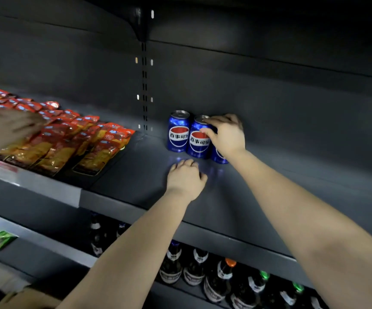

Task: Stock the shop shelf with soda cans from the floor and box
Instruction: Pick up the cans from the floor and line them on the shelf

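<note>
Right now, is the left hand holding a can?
No, the left hand rests on the shelf in front of the cans, holding nothing.

Grey shelf (pixel 136 175) with perhaps three blue cans (pixel 179 132), red snack packets (pixel 69 134).
</note>
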`<action>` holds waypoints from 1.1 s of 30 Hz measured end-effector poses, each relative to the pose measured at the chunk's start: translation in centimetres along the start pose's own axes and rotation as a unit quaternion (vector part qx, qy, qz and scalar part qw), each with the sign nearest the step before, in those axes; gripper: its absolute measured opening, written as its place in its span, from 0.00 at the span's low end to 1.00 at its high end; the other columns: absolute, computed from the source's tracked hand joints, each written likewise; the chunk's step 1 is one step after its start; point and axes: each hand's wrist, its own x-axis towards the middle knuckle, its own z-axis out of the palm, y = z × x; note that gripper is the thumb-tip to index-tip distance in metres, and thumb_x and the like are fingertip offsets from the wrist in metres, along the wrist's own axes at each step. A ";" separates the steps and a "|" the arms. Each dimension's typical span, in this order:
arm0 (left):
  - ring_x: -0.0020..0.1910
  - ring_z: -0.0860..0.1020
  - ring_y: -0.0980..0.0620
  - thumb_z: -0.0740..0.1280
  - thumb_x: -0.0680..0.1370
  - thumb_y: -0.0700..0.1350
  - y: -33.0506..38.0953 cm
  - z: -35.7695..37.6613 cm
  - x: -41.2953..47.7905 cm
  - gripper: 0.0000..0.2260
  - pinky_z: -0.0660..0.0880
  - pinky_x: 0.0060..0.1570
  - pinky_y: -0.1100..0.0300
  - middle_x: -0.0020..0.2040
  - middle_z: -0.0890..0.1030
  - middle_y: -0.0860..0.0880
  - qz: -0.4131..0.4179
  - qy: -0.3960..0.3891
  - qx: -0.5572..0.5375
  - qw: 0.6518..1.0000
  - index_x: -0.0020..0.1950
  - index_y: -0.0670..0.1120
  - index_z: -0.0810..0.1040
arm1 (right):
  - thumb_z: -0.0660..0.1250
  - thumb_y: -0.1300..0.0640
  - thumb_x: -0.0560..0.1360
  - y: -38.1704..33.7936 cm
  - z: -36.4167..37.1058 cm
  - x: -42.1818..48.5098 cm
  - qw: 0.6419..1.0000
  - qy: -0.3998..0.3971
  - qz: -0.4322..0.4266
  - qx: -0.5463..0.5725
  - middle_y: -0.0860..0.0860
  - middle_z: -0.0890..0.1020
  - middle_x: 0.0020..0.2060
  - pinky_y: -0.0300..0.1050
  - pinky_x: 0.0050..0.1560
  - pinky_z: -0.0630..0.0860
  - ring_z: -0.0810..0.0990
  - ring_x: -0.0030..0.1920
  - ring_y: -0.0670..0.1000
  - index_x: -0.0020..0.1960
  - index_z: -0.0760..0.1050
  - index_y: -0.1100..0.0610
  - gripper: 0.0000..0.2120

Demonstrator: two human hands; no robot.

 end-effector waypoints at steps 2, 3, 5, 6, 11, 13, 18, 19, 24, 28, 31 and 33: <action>0.67 0.69 0.48 0.57 0.78 0.53 -0.1 0.1 0.0 0.20 0.63 0.67 0.54 0.66 0.73 0.48 0.002 0.002 0.004 1.000 0.66 0.45 0.72 | 0.62 0.43 0.76 -0.3 -0.2 0.1 1.000 -0.007 0.018 -0.002 0.45 0.77 0.62 0.46 0.64 0.61 0.67 0.63 0.55 0.64 0.74 0.47 0.19; 0.67 0.69 0.48 0.57 0.78 0.53 -0.1 0.1 0.0 0.20 0.63 0.67 0.54 0.65 0.73 0.48 0.002 0.004 0.005 1.000 0.66 0.45 0.72 | 0.62 0.43 0.76 -0.3 -0.2 0.1 1.000 -0.014 0.023 -0.006 0.45 0.77 0.62 0.46 0.64 0.61 0.66 0.63 0.54 0.65 0.74 0.47 0.19; 0.66 0.69 0.48 0.57 0.78 0.53 -0.2 0.1 0.1 0.20 0.64 0.67 0.54 0.65 0.74 0.48 0.005 0.005 0.004 1.000 0.66 0.45 0.72 | 0.62 0.43 0.76 -0.6 -0.7 0.0 0.999 -0.038 0.019 -0.013 0.46 0.76 0.63 0.48 0.66 0.60 0.66 0.65 0.55 0.66 0.72 0.47 0.20; 0.66 0.70 0.48 0.57 0.78 0.53 -0.2 0.2 0.1 0.20 0.63 0.67 0.54 0.65 0.74 0.48 0.007 0.005 0.006 1.000 0.66 0.45 0.72 | 0.62 0.43 0.76 -0.7 -1.1 -0.2 0.999 -0.045 0.007 -0.017 0.47 0.75 0.64 0.50 0.69 0.58 0.66 0.65 0.55 0.67 0.71 0.48 0.21; 0.64 0.71 0.47 0.57 0.78 0.52 -0.3 0.3 0.3 0.20 0.64 0.65 0.54 0.64 0.75 0.47 0.013 0.011 0.020 1.000 0.65 0.44 0.73 | 0.58 0.51 0.79 -1.0 -4.8 -3.5 0.999 0.028 0.022 0.040 0.52 0.73 0.66 0.57 0.71 0.57 0.68 0.66 0.57 0.69 0.69 0.54 0.19; 0.63 0.72 0.46 0.56 0.78 0.52 -0.4 0.1 0.2 0.19 0.65 0.64 0.53 0.63 0.75 0.46 0.004 0.004 0.021 1.000 0.64 0.44 0.74 | 0.57 0.55 0.80 -0.5 -6.7 -6.0 0.998 0.032 0.040 0.035 0.52 0.74 0.66 0.58 0.70 0.58 0.69 0.66 0.57 0.68 0.69 0.55 0.17; 0.63 0.69 0.44 0.57 0.79 0.48 0.5 -3.0 -0.1 0.17 0.66 0.60 0.52 0.64 0.72 0.43 0.077 0.042 0.107 0.990 0.65 0.42 0.71 | 0.58 0.57 0.80 2.2 -11.1 -13.7 0.994 0.003 0.110 -0.007 0.50 0.70 0.69 0.57 0.72 0.55 0.63 0.70 0.57 0.68 0.69 0.54 0.17; 0.64 0.68 0.43 0.59 0.79 0.47 0.4 -4.3 0.4 0.17 0.66 0.60 0.51 0.64 0.70 0.43 0.080 0.063 0.103 0.989 0.65 0.42 0.70 | 0.58 0.57 0.79 2.6 -11.8 -15.0 0.993 0.002 0.118 -0.010 0.51 0.71 0.68 0.56 0.72 0.56 0.64 0.70 0.58 0.68 0.70 0.55 0.17; 0.64 0.67 0.39 0.64 0.77 0.42 -1.7 -11.0 4.1 0.18 0.69 0.58 0.46 0.64 0.70 0.40 0.023 0.109 0.056 0.992 0.66 0.40 0.69 | 0.58 0.57 0.79 2.7 -13.2 -18.0 0.989 -0.023 0.146 -0.004 0.53 0.71 0.68 0.49 0.71 0.57 0.65 0.69 0.58 0.66 0.71 0.57 0.16; 0.62 0.72 0.37 0.66 0.77 0.43 -3.1 -13.3 6.6 0.15 0.71 0.57 0.48 0.61 0.75 0.36 0.002 0.067 0.095 0.993 0.63 0.39 0.74 | 0.58 0.56 0.80 1.5 -12.0 -15.8 0.989 -0.038 0.136 0.036 0.52 0.68 0.70 0.46 0.72 0.56 0.64 0.70 0.57 0.68 0.69 0.56 0.17; 0.59 0.75 0.38 0.67 0.77 0.47 -3.7 -13.6 8.0 0.16 0.72 0.56 0.50 0.60 0.77 0.37 0.004 0.026 0.090 0.996 0.62 0.41 0.74 | 0.57 0.54 0.80 0.5 -10.4 -12.9 0.989 -0.064 0.118 0.057 0.51 0.64 0.72 0.44 0.73 0.53 0.61 0.72 0.54 0.70 0.67 0.55 0.19; 0.61 0.74 0.39 0.67 0.77 0.50 -3.5 -13.3 9.0 0.20 0.73 0.56 0.51 0.62 0.75 0.39 0.031 0.007 0.083 0.996 0.66 0.44 0.72 | 0.58 0.53 0.80 -0.1 -9.3 -10.5 0.989 -0.079 0.110 0.066 0.50 0.63 0.73 0.44 0.73 0.53 0.60 0.73 0.53 0.71 0.65 0.55 0.20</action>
